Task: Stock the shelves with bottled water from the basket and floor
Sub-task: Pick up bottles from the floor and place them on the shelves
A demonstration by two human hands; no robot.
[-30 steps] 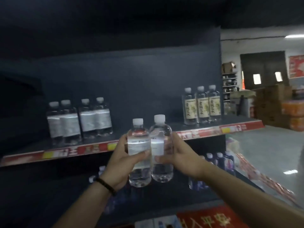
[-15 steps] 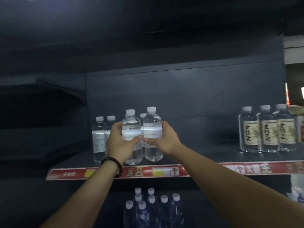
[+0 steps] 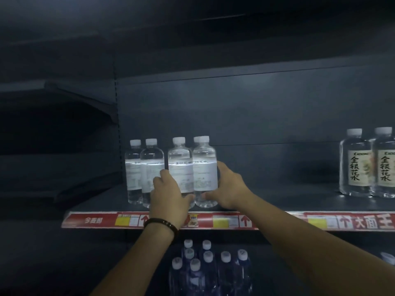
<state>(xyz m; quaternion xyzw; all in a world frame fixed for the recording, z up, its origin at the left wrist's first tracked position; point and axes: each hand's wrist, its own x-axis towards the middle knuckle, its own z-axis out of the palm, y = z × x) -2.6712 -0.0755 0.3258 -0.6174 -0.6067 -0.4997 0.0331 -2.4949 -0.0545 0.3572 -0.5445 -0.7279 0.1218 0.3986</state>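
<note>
- A dim shop aisle: a dark steel shelf (image 3: 277, 199) with a bare back panel and a red price strip (image 3: 96, 221) along its front lip.
- The left hand (image 3: 168, 199) has its fingers wrapped round the lower half of the left bottle (image 3: 180, 163).
- The right hand (image 3: 230, 189) cups the right bottle (image 3: 204, 163), thumb low across the front. Its other fingers are hidden behind.
- Both bottles stand upright and touch side by side near the front lip. I cannot tell whether their full weight is down yet.
- At nine o'clock of the pair, just beside it, stand two stocked bottles (image 3: 141, 167). A second cap peeps from behind the right bottle, so something already stands at twelve o'clock.
- To my eye, the job now is to seat the bases flat, then nudge the pair toward twelve o'clock until it meets what stands behind.
- Keeping the grip low should stop these tall, narrow bottles from rocking.
- The left knuckles sit close against the neighbour at nine o'clock, so I would draw that hand straight back toward six o'clock to avoid toppling it.
- The yellow-labelled bottles (image 3: 354, 167) at three o'clock are well apart and in no danger.
</note>
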